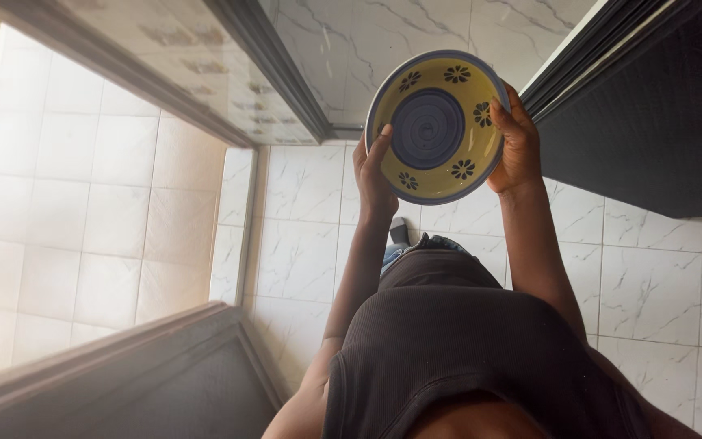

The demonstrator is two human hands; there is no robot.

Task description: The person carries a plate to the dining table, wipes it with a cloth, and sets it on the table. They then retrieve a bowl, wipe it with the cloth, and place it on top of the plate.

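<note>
Between my left hand (374,175) and right hand (515,142), both gripping its rim, is one round yellow bowl (438,126), blue-centred with five dark flowers.

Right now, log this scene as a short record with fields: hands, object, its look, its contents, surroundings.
hands: left hand and right hand both grip the bowl at opposite sides of its rim
object: one round bowl, held out in front of the body above the floor
look: yellow inside, blue rim, dark blue circle at the centre, dark flower marks around it
contents: nothing visible inside
surroundings: white marble-look tiled floor, a dark doorway frame, a dark cabinet side
</note>
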